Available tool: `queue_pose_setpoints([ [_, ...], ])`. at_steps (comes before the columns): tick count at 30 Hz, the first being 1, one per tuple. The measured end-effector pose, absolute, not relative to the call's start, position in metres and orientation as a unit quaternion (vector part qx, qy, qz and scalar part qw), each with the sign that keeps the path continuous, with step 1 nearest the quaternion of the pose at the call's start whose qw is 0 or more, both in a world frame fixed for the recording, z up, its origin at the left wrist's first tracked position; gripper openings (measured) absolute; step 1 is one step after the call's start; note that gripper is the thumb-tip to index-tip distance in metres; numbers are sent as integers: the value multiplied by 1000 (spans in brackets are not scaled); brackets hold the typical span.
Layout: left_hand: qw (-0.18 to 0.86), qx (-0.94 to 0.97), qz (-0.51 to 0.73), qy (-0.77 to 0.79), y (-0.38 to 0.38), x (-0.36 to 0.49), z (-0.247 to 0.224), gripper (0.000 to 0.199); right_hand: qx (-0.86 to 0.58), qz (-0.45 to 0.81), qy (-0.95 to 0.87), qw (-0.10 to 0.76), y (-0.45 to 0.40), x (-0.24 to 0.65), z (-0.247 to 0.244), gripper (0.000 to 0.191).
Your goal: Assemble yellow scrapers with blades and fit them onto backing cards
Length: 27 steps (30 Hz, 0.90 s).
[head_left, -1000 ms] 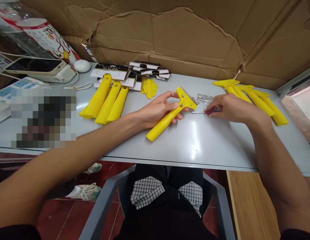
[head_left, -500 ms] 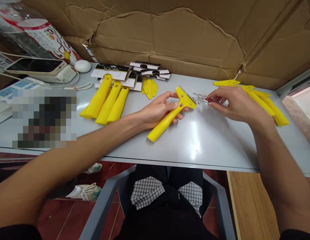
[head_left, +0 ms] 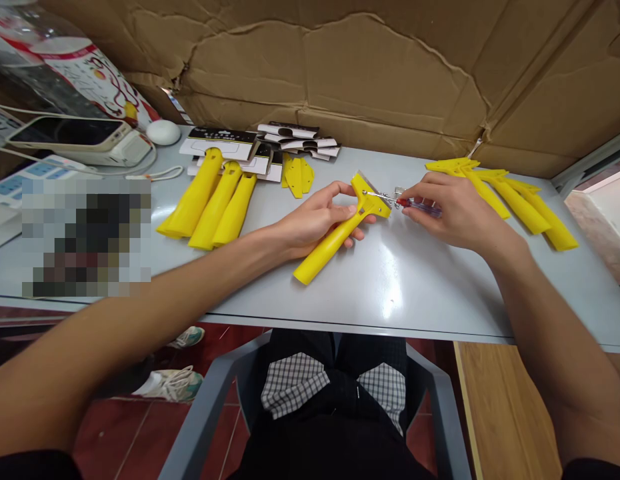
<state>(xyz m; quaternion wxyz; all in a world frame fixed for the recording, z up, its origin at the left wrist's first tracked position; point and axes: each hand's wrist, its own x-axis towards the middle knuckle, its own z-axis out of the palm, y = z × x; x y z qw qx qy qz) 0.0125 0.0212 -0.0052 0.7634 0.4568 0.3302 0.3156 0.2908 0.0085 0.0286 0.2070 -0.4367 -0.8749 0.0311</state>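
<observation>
A yellow scraper with a metal blade along its head is gripped in my left hand, its handle pointing down towards me. My right hand is closed around the clear and red handle of a screwdriver. The screwdriver's thin shaft reaches left across the scraper's head, its tip at the upper screw. Small metal screws lie on the table just behind the blade, partly hidden by the tool.
Several yellow scrapers lie at the right, and yellow handles with cards at the left. Flat yellow pieces and folded cards sit at the back. A phone rests far left. Cardboard walls off the rear.
My right hand has moved slightly left and turned the screwdriver, bringing its tip from beside the blade onto the scraper's upper screw. My left hand holds the scraper almost unmoved.
</observation>
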Motion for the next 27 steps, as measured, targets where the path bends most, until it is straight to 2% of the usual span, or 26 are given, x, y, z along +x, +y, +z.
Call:
queue_pose_setpoints([
  [12,729,507,321,331,17,14,-5,26,-467,21,-859,207,-2,281,35,27],
  [15,705,540,326,324,15,14,-8,28,-467,-6,-855,227,-8,275,37,24],
  [20,676,565,338,330,14,16,-15,27,-439,-61,-842,308,-20,264,38,14],
  [27,667,571,337,341,11,18,-13,25,-424,-74,-843,323,-27,254,27,11],
])
